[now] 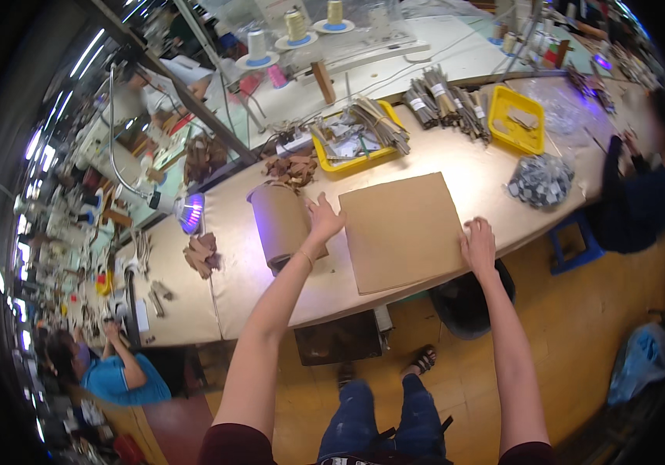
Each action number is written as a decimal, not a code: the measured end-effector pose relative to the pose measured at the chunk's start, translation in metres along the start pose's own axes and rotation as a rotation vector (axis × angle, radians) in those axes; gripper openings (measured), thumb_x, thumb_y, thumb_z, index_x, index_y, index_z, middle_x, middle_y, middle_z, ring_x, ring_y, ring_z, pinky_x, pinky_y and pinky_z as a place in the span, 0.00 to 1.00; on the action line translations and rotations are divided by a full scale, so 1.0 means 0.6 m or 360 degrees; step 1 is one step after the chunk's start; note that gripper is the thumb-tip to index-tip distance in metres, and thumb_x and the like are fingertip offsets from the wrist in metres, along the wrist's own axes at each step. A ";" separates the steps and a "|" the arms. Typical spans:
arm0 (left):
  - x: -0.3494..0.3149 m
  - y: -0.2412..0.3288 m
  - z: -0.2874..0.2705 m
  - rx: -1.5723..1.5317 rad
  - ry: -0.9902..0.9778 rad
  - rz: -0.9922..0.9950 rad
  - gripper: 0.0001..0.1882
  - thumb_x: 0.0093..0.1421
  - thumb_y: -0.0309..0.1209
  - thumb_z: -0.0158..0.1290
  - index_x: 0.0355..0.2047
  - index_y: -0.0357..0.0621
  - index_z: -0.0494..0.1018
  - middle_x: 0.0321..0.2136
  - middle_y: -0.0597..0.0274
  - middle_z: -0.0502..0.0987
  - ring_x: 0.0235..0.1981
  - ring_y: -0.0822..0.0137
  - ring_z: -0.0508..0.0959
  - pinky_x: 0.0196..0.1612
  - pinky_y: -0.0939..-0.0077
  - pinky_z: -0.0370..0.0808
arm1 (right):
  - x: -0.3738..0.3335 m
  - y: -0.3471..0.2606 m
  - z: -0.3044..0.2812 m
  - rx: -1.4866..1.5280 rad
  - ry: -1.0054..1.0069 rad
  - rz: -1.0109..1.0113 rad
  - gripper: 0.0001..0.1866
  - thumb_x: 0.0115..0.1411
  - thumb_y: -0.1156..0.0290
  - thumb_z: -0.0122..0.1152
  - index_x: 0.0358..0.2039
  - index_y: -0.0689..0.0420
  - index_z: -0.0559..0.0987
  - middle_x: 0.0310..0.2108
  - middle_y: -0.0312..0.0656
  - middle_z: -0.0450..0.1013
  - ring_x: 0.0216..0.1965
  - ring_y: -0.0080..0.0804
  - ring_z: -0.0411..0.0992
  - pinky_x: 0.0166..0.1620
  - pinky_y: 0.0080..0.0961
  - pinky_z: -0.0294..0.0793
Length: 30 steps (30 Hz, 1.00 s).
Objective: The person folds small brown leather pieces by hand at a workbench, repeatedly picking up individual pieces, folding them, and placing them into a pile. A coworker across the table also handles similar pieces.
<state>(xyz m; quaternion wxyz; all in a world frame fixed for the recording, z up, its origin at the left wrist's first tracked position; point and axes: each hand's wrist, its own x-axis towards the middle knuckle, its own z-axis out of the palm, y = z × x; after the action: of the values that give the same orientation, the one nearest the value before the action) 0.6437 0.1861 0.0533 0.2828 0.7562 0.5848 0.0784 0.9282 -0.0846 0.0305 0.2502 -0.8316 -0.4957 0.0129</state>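
A square brown cardboard sheet (pixel 402 232), perhaps a thin stack, lies flat on the table in front of me. My left hand (pixel 326 218) is beside its left edge, fingers spread and holding nothing, between the sheet and a brown roll (pixel 282 221). The wrist passes over the roll's right side. At the sheet's right edge rests my right hand (pixel 479 243), fingers bent but apart; whether they press on the edge is hard to see.
Behind the sheet stand a yellow tray (pixel 338 165) of tools, bundled strips (pixel 445 102), another yellow tray (pixel 514 147) and a bag of small pieces (pixel 540 180). A lamp (pixel 190 212) and brown scraps (pixel 202 256) are left. Co-workers sit at both sides; a black bin (pixel 476 308) is below.
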 end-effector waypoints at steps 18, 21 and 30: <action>0.315 -0.087 -0.060 0.0410 0.0399 -0.0773 0.83 0.31 0.68 0.68 0.71 0.45 0.25 0.70 0.31 0.31 0.69 0.27 0.36 0.67 0.31 0.38 | 0.101 0.028 0.049 -0.0066 0.0071 0.0039 0.17 0.61 0.62 0.58 0.46 0.58 0.73 0.62 0.55 0.61 0.64 0.52 0.58 0.62 0.47 0.56; 0.323 -0.091 -0.062 0.0354 0.0392 -0.0710 0.82 0.31 0.72 0.66 0.72 0.48 0.26 0.72 0.39 0.36 0.70 0.28 0.39 0.68 0.33 0.40 | 0.102 0.031 0.049 -0.0078 0.0045 0.0053 0.17 0.61 0.62 0.59 0.46 0.57 0.73 0.62 0.55 0.61 0.65 0.53 0.58 0.62 0.47 0.55; 0.296 -0.066 0.008 0.0570 0.0847 -0.0624 0.38 0.51 0.49 0.64 0.53 0.36 0.64 0.55 0.43 0.68 0.58 0.40 0.66 0.60 0.47 0.65 | 0.096 0.029 0.055 -0.0100 -0.0007 0.0126 0.17 0.61 0.62 0.58 0.47 0.56 0.73 0.62 0.53 0.61 0.65 0.53 0.57 0.62 0.48 0.55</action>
<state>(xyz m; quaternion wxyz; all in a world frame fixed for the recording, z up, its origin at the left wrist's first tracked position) 0.6667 0.3558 -0.0087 -0.0060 0.6205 0.7760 0.1130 0.9632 -0.0300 0.0073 0.2222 -0.8580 -0.4630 0.0089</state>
